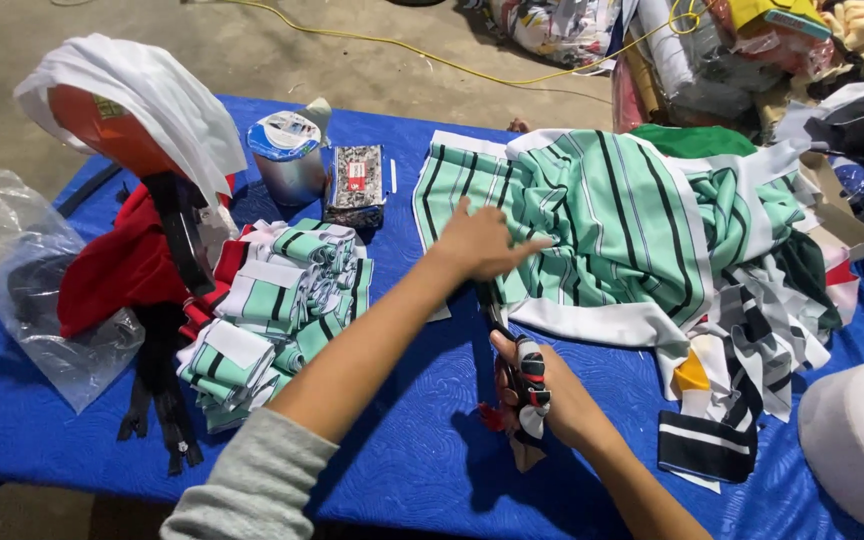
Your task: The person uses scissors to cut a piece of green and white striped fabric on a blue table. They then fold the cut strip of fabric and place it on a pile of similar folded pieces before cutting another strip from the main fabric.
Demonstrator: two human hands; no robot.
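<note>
Head view: left hand [480, 243] lies flat, fingers spread, on striped fabric [617, 215]; right hand [542, 385] grips scissors [524, 385].

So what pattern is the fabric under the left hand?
Mint green fabric with white and black stripes, clearest in the head view.

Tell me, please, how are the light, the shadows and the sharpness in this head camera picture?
In the head view, the light is bright and mostly even; the right hand with the scissors casts a dark shadow on the blue table cover; the striped fabric under the left hand is sharp; the white cap looks slightly overexposed; the edges bend a little.
</note>
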